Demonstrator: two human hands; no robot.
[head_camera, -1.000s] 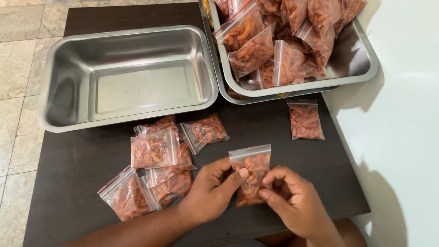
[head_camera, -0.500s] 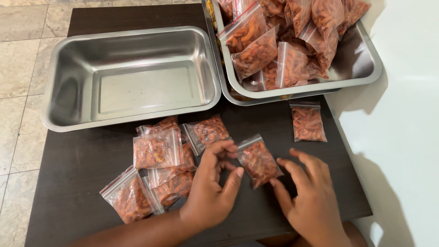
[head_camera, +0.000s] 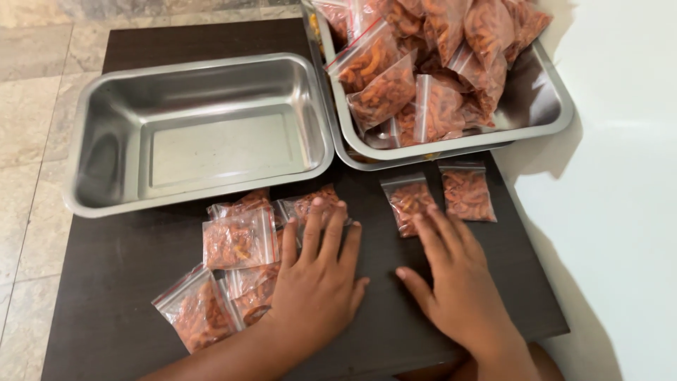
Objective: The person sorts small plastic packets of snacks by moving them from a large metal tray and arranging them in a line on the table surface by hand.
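Note:
My left hand [head_camera: 319, 282] lies flat and open on the dark table [head_camera: 127, 296], its fingertips over the edge of a loose pile of small clear bags of orange snacks [head_camera: 238, 240]. My right hand [head_camera: 455, 286] is flat too, fingers spread, with its fingertips touching a small snack bag [head_camera: 407, 201] that lies on the table. A second small snack bag [head_camera: 467, 192] lies just right of that one. Neither hand holds anything.
An empty steel tray [head_camera: 197, 134] stands at the back left of the table. A second steel tray [head_camera: 543, 106] at the back right is heaped with several snack bags. A tiled floor shows at the left, a white surface at the right.
Both hands held one snack bag up a second ago. That bag now lies on the table beside the other single bag, and both hands have flattened out.

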